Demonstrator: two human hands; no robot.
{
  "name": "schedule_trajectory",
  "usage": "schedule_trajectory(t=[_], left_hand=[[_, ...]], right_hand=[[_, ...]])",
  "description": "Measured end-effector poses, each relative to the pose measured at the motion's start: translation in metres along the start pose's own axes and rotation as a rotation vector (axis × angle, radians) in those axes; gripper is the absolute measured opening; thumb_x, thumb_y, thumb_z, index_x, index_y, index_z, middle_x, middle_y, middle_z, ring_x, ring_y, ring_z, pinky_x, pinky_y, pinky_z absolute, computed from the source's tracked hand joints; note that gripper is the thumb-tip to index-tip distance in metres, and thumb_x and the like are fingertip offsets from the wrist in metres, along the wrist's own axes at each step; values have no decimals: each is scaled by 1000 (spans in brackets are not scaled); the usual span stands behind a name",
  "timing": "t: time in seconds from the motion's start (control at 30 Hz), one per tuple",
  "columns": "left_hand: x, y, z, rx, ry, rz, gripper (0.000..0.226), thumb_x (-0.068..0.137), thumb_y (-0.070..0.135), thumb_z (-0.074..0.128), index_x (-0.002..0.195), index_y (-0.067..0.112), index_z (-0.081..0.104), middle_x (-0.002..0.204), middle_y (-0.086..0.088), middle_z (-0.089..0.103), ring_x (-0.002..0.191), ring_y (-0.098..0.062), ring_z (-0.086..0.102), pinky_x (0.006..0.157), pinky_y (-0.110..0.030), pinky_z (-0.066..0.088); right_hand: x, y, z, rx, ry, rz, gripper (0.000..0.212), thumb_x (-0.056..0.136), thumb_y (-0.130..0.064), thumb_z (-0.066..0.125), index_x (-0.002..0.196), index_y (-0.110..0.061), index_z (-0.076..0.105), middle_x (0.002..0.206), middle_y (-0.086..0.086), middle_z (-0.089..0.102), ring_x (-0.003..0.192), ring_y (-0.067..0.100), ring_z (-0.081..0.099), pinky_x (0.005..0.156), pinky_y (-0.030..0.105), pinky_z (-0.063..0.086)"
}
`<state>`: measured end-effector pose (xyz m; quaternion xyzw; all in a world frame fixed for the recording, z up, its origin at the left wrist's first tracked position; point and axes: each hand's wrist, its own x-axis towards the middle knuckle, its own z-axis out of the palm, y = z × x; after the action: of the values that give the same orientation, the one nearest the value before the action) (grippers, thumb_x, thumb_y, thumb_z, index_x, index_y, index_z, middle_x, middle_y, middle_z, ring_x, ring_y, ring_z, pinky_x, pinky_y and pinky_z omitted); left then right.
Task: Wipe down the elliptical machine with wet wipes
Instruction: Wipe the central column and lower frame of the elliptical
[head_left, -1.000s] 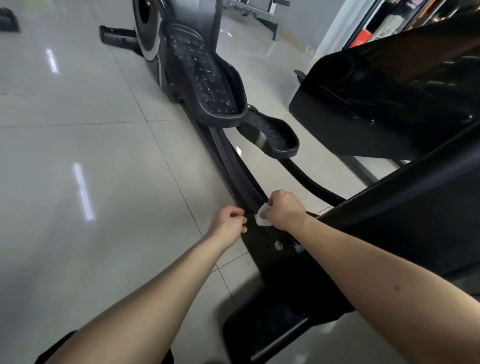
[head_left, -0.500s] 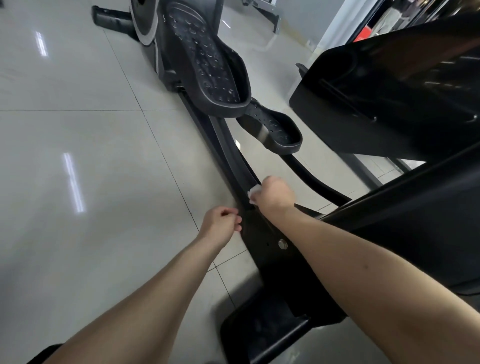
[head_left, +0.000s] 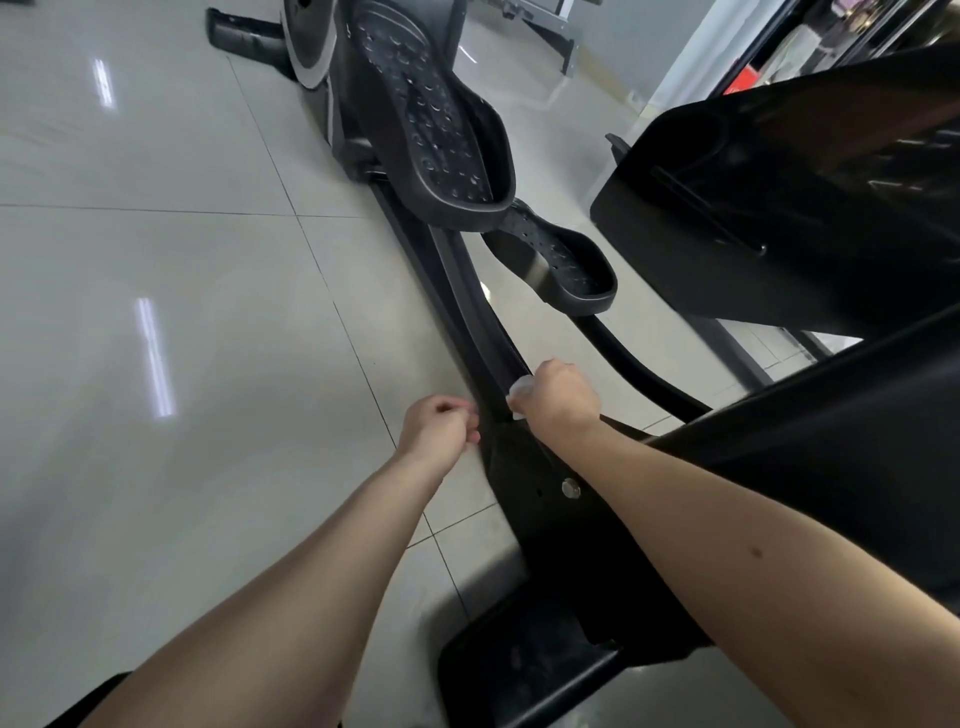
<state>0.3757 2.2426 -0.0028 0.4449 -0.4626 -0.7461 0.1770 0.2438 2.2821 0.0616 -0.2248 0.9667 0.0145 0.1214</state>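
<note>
The black elliptical machine (head_left: 545, 525) stretches away from me across the floor. Its long rail (head_left: 467, 306) runs up to two studded foot pedals, a large one (head_left: 431, 124) and a smaller one (head_left: 561, 265). My right hand (head_left: 561, 400) grips a crumpled white wet wipe (head_left: 519, 392) and holds it against the near end of the rail. My left hand (head_left: 439, 431) hovers just left of the rail, its fingers curled and holding nothing.
Glossy grey floor tiles (head_left: 182, 364) lie to the left. A large black machine body (head_left: 779, 218) stands on the right, with a thick black bar (head_left: 831, 431) crossing over my right forearm. The flywheel housing (head_left: 311, 41) is at the top.
My right hand has slid the wipe a short way up the rail, away from me. My left hand stayed beside the rail, drifting slightly forward with it.
</note>
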Motion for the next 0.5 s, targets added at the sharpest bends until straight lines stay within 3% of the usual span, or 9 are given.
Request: schedule_trajectory(t=[0.13,0.27,0.5], left_hand=[[2,2,-12,-6,24,-11,22,97,0,46,105,3,66,97,-17,72,70,-23,66,64,-27,50],[18,17,-27,75,19,17,24,96,3,44,92,12,66,94,-13,73,68,-21,68,72,-31,49],[50,68,-52,146,100,110,26,92,0,44,90,13,65,92,-8,72,68,-20,69,76,-30,50]], right_hand=[[10,-16,-6,45,20,-103,30,87,-12,69,65,-9,49,69,8,55,68,27,59,61,28,48],[36,-52,-10,211,64,-182,27,86,-8,69,66,-9,51,63,3,52,55,19,52,44,21,31],[78,-104,-28,415,104,-221,30,81,-6,71,62,-14,50,59,-4,53,55,12,51,45,21,34]])
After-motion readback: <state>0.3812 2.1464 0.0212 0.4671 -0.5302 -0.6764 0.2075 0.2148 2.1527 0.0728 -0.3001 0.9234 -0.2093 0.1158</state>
